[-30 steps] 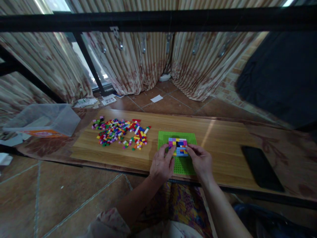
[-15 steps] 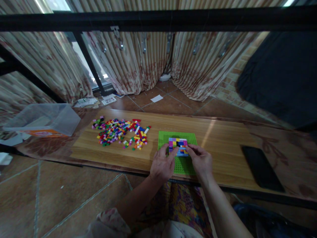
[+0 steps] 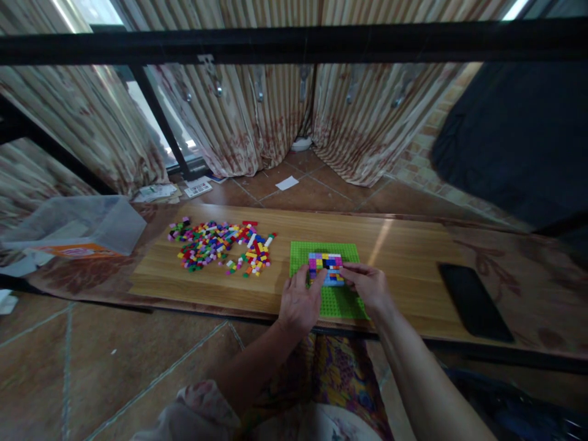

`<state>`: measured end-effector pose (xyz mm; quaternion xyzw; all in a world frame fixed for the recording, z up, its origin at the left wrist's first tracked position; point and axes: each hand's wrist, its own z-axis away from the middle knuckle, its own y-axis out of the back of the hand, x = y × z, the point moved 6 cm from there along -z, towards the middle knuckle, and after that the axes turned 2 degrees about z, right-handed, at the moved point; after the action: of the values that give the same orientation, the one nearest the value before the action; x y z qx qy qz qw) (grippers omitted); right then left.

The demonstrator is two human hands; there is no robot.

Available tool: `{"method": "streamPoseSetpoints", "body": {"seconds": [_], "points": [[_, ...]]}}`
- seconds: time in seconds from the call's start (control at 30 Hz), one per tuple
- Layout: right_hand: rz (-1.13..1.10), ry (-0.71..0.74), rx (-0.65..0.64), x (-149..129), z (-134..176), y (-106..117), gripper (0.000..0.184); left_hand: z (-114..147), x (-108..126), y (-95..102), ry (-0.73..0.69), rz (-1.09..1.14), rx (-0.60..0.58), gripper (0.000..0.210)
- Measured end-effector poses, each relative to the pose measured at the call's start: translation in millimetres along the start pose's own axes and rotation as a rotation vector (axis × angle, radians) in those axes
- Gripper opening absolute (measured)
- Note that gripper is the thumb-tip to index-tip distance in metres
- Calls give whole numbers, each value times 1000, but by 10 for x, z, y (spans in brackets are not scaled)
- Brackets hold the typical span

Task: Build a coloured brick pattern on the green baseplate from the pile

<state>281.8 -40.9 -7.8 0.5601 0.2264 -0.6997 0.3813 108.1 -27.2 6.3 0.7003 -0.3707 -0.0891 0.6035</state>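
A block of multicoloured toy bricks (image 3: 331, 260), with pink, yellow, white, blue and black pieces, sits on a green studded baseplate (image 3: 344, 306). My left hand (image 3: 298, 302) holds the block at its left side, with the thumb reaching over its front part. At the right edge of the block, my right hand (image 3: 371, 286) has its thumb and index finger pinched together. Whatever lies between those fingertips is too small to make out. Part of the block is hidden behind my fingers.
Loose toy bricks (image 3: 214, 239) lie in a spread pile on the left of the wooden board (image 3: 395, 245). A clear plastic bin (image 3: 96, 220) stands farther left. Toward the right end rests a dark flat phone-like object (image 3: 475, 301). A black rail (image 3: 294, 46) crosses above, before striped curtains (image 3: 257, 122).
My right hand has shifted slightly along the block's right edge, its fingertips now closer together. My left hand stays at the block. The whole view has moved a little.
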Motion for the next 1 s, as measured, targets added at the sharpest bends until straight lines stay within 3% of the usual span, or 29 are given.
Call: {"method": "streamPoseSetpoints", "body": {"seconds": [0.3, 0.67, 1.0], "points": [[17, 38, -8, 38, -40, -25, 52, 2, -3, -16, 24, -69, 3, 53], [-72, 118, 25, 110, 44, 164, 60, 41, -75, -28, 48, 119, 59, 59], [101, 169, 44, 194, 9, 177, 60, 61, -113, -45, 89, 295, 67, 67]]}}
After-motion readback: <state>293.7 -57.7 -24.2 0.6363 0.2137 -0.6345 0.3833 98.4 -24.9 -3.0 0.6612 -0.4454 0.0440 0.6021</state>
